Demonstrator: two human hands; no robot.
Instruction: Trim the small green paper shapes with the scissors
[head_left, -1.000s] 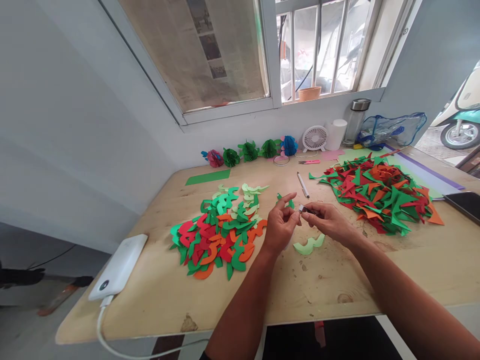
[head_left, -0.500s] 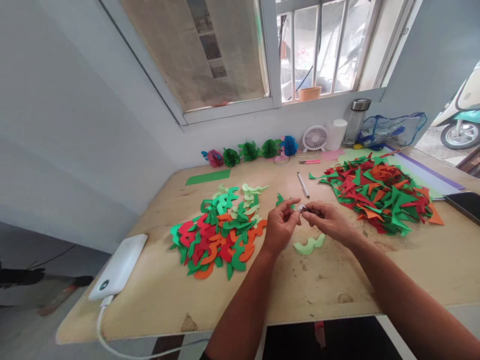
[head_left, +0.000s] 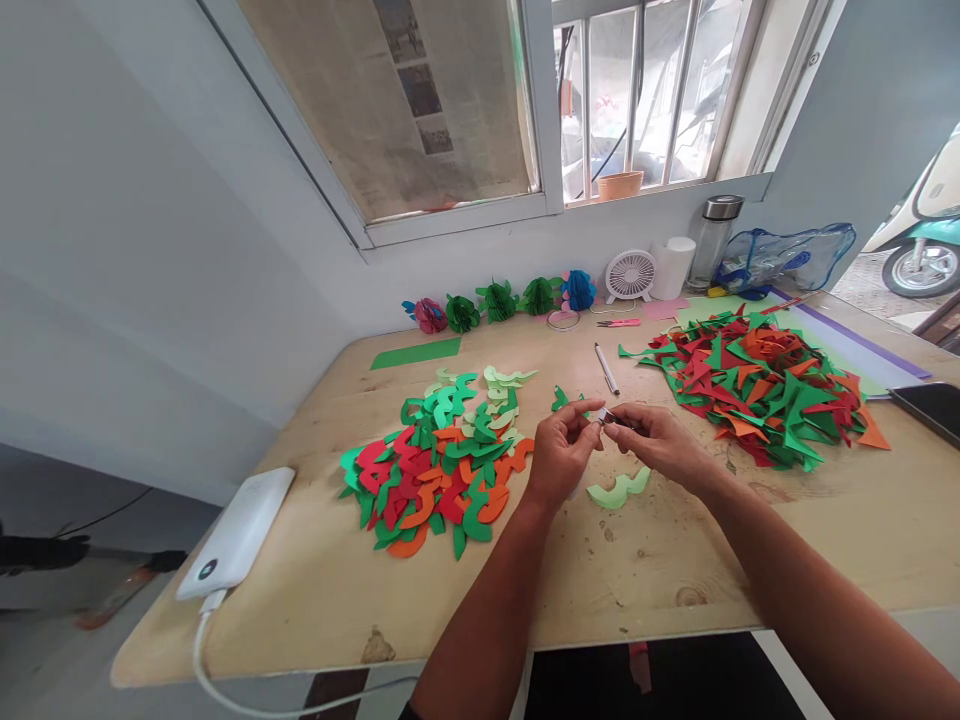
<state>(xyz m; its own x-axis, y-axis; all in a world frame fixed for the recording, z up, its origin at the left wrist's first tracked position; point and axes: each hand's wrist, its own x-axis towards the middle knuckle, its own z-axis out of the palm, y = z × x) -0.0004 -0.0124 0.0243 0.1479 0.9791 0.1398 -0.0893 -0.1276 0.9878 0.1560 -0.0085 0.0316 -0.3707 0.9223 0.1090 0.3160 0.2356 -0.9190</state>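
Fingers (head_left: pixel 590 440) of the left hand (head_left: pixel 562 458) are curled, the forefinger reaching forward and the thumb at the silver end of a small metal object (head_left: pixel 604 415); whether they grip it or only touch it, I cannot tell. The right hand (head_left: pixel 651 440) pinches the object's dark end between thumb and fingers, so it sits between the two hands, above the wooden table (head_left: pixel 645 580).

At the table's near left corner lies a white power bank (head_left: pixel 238 530) with a white cable (head_left: pixel 201 645) plugged into it. Just below the hands rests a pale green wavy paper cutout (head_left: pixel 618 488). Left of them spreads a pile of curved paper cutouts (head_left: pixel 431 470) in red, orange and greens; to their right is a heap of pointed paper scraps (head_left: pixel 772 385), with a dark smartphone (head_left: pixel 930 405) at the table's right edge. A green cutout (head_left: pixel 560 398) lies partly hidden behind the left hand, and a white pen (head_left: pixel 607 370) slightly farther off.

Along the wall stand five honeycomb paper ornaments (head_left: pixel 498 300), a small white fan (head_left: pixel 630 275), a white cylinder (head_left: pixel 673 268), a glass bottle (head_left: pixel 711 245) and a clear blue-edged pouch (head_left: pixel 787 258). Beyond, a terracotta-coloured pot (head_left: pixel 620 185) sits at the barred window (head_left: pixel 651 100).
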